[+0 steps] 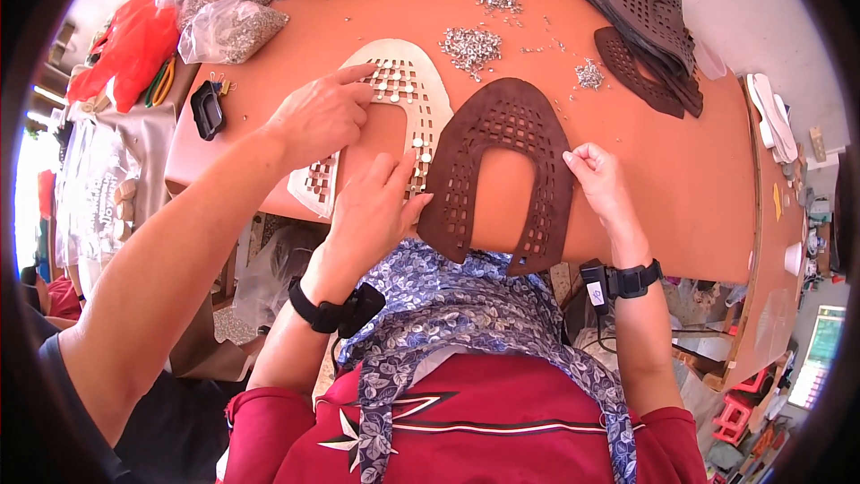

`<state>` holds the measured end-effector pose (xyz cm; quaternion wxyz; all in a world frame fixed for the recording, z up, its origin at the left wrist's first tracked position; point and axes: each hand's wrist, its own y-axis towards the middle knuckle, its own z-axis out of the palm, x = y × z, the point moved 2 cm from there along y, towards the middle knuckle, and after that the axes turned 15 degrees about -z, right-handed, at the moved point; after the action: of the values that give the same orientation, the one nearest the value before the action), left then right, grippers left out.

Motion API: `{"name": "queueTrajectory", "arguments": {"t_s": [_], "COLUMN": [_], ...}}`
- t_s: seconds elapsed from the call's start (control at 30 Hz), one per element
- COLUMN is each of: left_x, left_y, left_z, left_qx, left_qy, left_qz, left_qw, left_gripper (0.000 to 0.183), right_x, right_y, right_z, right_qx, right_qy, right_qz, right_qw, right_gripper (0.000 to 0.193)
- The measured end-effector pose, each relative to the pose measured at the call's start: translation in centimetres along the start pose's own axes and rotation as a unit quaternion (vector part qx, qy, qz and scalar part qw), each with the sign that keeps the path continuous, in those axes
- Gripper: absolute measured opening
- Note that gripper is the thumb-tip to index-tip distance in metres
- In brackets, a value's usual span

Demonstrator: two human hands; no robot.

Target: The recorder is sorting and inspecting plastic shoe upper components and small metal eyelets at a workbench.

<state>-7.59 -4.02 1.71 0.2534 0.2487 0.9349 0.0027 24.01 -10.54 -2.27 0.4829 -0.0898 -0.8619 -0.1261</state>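
Observation:
A dark brown, U-shaped leather shoe upper (pixel 502 112), cut with rows of small slots, lies at the table's near edge and overhangs it. My right hand (pixel 602 181) pinches its right edge between thumb and fingers. My left hand (pixel 372 215) is open, fingers stretched over the inner edge of a cream shoe upper (pixel 434 94), its thumb by the brown one's left edge. Light, shiny pieces sit in some slots of the cream upper. Another person's hand (pixel 324 115) reaches in from the left, a finger pointing at its top.
Small heaps of metal bits (pixel 470 49) lie farther back on the orange-brown table (pixel 645 206). Stacked dark uppers (pixel 632 0) stand at the far right. Clear bags of metal bits (pixel 235 29) and a small black tray (pixel 208 112) are on the left. The co-worker's forearm crosses the left side.

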Motion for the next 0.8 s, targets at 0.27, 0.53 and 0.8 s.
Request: {"name": "queueTrajectory", "arguments": {"t_s": [0.27,0.53,0.8], "left_x": [0.11,0.22,0.00], "left_y": [0.56,0.46,0.64], "left_z": [0.90,0.89,0.45], "left_qx": [0.034,0.041,0.057], "left_qy": [0.004,0.006,-0.016], "left_qz": [-0.038,-0.038,-0.051], "left_qw": [0.999,0.998,0.997], "left_gripper": [0.049,0.050,0.052], "right_x": [-0.19,-0.19,0.11], "right_y": [-0.06,-0.16,-0.12], "right_z": [-0.06,0.02,0.17], "right_qx": [0.003,-0.002,0.003], "right_qy": [-0.006,-0.007,-0.012], "right_qz": [0.000,-0.009,0.000], "right_qw": [1.000,1.000,1.000], "right_gripper": [0.020,0.021,0.022]}}
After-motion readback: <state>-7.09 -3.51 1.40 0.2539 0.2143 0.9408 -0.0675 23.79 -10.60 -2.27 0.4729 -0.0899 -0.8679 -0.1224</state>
